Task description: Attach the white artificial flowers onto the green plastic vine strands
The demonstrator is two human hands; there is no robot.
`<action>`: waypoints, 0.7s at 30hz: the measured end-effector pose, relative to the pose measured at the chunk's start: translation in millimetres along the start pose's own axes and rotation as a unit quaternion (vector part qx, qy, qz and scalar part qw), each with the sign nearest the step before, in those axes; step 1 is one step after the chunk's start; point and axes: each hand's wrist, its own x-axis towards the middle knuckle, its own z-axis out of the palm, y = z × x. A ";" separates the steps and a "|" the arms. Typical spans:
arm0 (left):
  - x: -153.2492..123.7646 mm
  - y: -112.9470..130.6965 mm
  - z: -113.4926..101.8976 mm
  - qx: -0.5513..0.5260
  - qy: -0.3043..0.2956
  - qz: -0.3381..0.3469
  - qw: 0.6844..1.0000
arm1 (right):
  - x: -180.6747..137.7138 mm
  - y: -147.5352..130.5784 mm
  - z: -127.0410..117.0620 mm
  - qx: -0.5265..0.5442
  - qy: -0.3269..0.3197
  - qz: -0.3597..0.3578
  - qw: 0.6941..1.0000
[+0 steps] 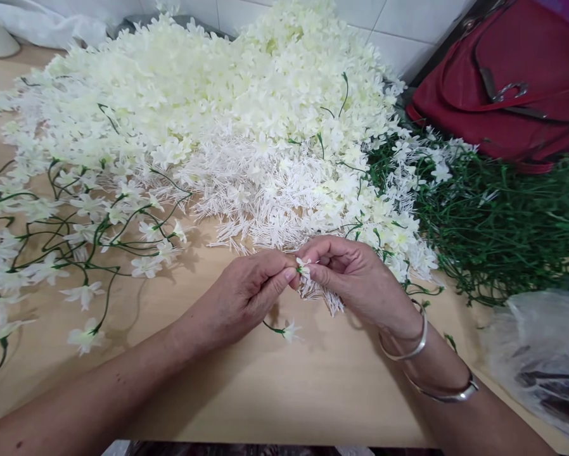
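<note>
My left hand (246, 294) pinches a green plastic stem tip between thumb and fingers; most of the stem is hidden by the hand. Thumb to finger, my right hand (365, 282) holds a small white artificial flower (303, 268) against that tip. Below the hands, another white flower (290, 331) on a green stem shows, its far end hidden under my left hand. Just beyond the fingers lies a bed of thin white sticks (265, 209). A large heap of pale yellow-white blossoms (227, 82) rises behind them.
Several stemmed white flowers (85, 294) spread over the wooden table (275, 392) at left. To the right lies a pile of green stems (507, 221), with a red bag (517, 76) behind it and a clear plastic bag (545, 348) in front. White tiles (403, 31) back the table.
</note>
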 end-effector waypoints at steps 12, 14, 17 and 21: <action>0.6 3.4 -27.1 -0.249 0.065 -0.070 0.964 | -5.4 -0.8 -0.3 0.052 0.046 -0.043 0.997; 1.0 2.5 -43.1 -0.250 0.154 -0.066 0.954 | -6.0 -3.7 -0.9 0.058 0.070 -0.061 0.994; 4.1 -1.5 -53.9 -0.221 0.259 -0.066 0.938 | -4.6 -4.7 -1.5 0.059 0.098 -0.057 0.992; 7.9 -6.3 -42.6 -0.307 0.190 -0.123 0.924 | -2.8 0.5 -0.6 0.013 0.120 -0.060 0.991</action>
